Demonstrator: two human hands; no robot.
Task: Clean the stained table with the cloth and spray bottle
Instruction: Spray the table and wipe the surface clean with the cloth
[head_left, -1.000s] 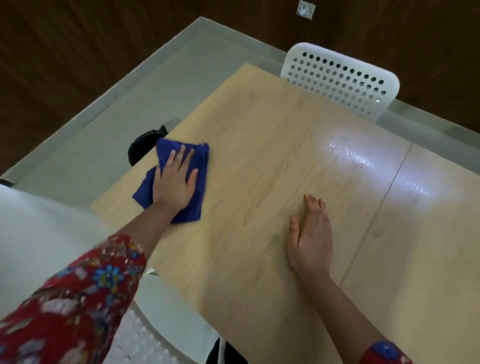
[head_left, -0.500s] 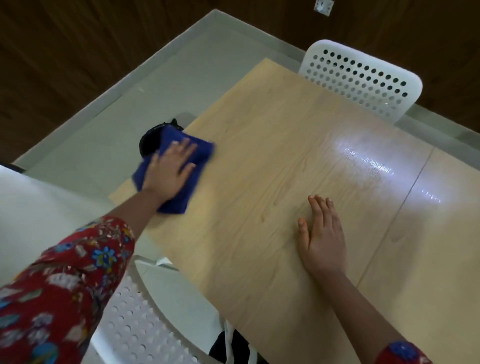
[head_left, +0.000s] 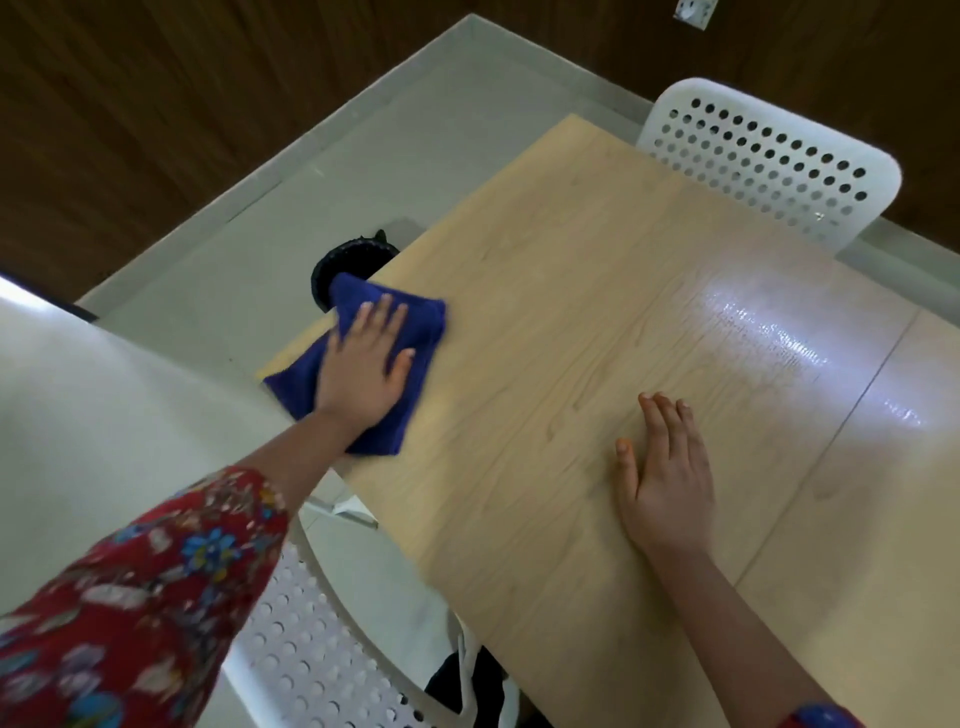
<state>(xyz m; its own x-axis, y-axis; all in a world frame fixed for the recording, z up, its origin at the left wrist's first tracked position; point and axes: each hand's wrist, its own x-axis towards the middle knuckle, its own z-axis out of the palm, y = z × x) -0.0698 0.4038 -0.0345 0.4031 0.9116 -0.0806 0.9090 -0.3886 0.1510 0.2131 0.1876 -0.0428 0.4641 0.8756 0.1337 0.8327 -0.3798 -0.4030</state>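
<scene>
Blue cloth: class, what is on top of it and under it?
The left hand presses flat on the blue cloth. Under it lies the wooden table corner; any stain there is hidden.

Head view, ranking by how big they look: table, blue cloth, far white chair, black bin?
1. table
2. far white chair
3. blue cloth, partly under the hand
4. black bin, mostly hidden behind the table and the cloth, so its rank is unsure

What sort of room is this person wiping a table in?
Probably a meeting or break room, though that's a guess: a long wooden table, white perforated chairs beside it, and wood-panelled walls.
</scene>
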